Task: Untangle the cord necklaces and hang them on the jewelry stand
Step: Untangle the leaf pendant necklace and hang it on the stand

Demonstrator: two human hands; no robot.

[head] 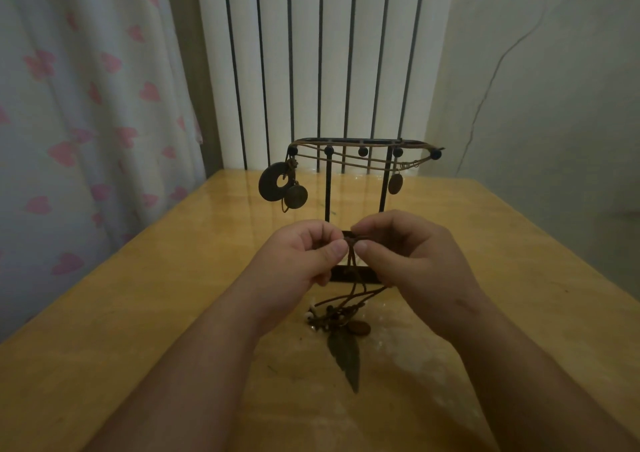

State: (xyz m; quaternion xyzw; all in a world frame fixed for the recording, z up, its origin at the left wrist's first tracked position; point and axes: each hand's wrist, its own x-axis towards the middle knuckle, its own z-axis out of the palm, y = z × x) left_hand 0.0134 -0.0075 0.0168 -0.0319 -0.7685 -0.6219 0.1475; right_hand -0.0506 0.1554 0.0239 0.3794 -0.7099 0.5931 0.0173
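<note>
The tangled cords (352,261) hang pinched between thumb and fingertips of the left hand (304,254) and right hand (405,251), just in front of the stand (327,188). Their beads (325,316) and leaf pendant (346,354) rest on the table (138,313), with open wood on both sides out to its edges.

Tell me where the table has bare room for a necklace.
Bare tabletop left of the jewelry stand, toward the curtain, and right of it. Crowded mid-table: tangled cords and leaf pendant below the left hand and right hand.
</note>
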